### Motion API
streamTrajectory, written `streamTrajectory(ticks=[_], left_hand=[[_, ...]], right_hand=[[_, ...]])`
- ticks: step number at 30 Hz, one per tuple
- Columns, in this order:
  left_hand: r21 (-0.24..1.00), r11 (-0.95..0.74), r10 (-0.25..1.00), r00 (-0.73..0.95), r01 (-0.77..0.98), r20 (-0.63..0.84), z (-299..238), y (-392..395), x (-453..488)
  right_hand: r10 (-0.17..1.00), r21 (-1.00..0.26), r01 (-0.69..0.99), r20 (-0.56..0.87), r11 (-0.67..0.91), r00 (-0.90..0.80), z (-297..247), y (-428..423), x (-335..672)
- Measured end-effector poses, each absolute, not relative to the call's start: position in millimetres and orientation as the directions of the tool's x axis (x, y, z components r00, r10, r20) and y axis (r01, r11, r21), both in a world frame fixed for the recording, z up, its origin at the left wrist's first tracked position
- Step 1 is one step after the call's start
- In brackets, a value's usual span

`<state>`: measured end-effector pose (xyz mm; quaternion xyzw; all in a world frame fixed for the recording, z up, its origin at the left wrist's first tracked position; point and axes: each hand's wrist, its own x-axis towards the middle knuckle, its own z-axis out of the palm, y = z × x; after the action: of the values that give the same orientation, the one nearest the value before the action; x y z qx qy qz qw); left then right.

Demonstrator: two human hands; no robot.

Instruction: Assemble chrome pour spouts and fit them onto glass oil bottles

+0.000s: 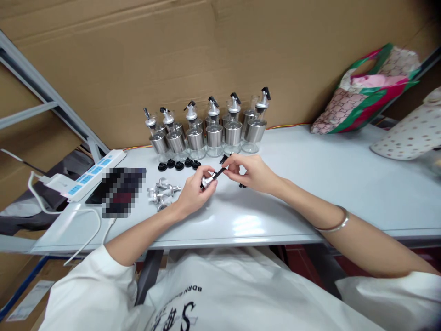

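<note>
In my left hand (193,194), the fingers are closed around a silver pourer spout (208,181). My right hand (254,173) pinches a slim black piece (219,173) whose lower end meets the spout; whether the two are joined I cannot tell. More small black parts (223,159) show just behind my right fingertips, and others (242,185) lie below that hand. To the left of my left hand is a loose pile of silver spouts (161,193). Several black stoppers (179,166) sit in front of the glass-and-steel bottles (214,136), whose front row carries silver spouts with black flaps.
A white power strip (98,174) with a plugged-in charger and cables lies at the left, beside a pixelated dark device (124,191). At the right stand a patterned bag (365,99) and a white spotted object (408,135). Cardboard (220,55) closes off the back.
</note>
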<state>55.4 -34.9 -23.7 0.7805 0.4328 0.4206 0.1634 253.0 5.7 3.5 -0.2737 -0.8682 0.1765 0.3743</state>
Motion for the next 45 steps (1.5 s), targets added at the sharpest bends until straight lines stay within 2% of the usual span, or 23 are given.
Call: streamTrajectory(ticks=[7,13,15,20,26,36,45], left_hand=[[0.606,-0.594,0.798,0.292,0.530,0.527,-26.9,-33.4,53.7],[0.722,-0.518,0.854,0.231,0.459,0.466,-29.9,-31.9,54.7],[0.779,-0.472,0.881,0.224,0.413,0.416,-30.3,-31.5,55.0],[0.844,-0.414,0.901,0.287,0.340,0.325,-31.2,-30.8,55.6],[0.799,-0.511,0.846,0.351,0.317,0.402,-33.8,-28.2,53.3],[0.782,-0.547,0.824,0.357,0.300,0.440,-39.7,-25.1,52.1],[0.763,-0.582,0.798,0.378,0.283,0.469,-40.6,-25.1,52.6]], right_hand=[[0.579,-0.511,0.301,0.566,0.805,-0.587,2.2,8.5,252.8],[0.619,-0.529,0.334,0.572,0.780,-0.539,3.9,6.2,254.2],[0.563,-0.467,0.322,0.601,0.823,-0.568,2.0,7.3,254.0],[0.362,-0.208,0.302,0.656,0.930,-0.662,-5.4,13.9,253.6],[0.310,-0.122,0.308,0.650,0.944,-0.694,-5.1,12.9,253.5],[0.297,-0.096,0.307,0.625,0.947,-0.722,-2.6,9.0,252.6],[0.371,-0.207,0.313,0.634,0.927,-0.679,-7.6,8.9,251.3]])
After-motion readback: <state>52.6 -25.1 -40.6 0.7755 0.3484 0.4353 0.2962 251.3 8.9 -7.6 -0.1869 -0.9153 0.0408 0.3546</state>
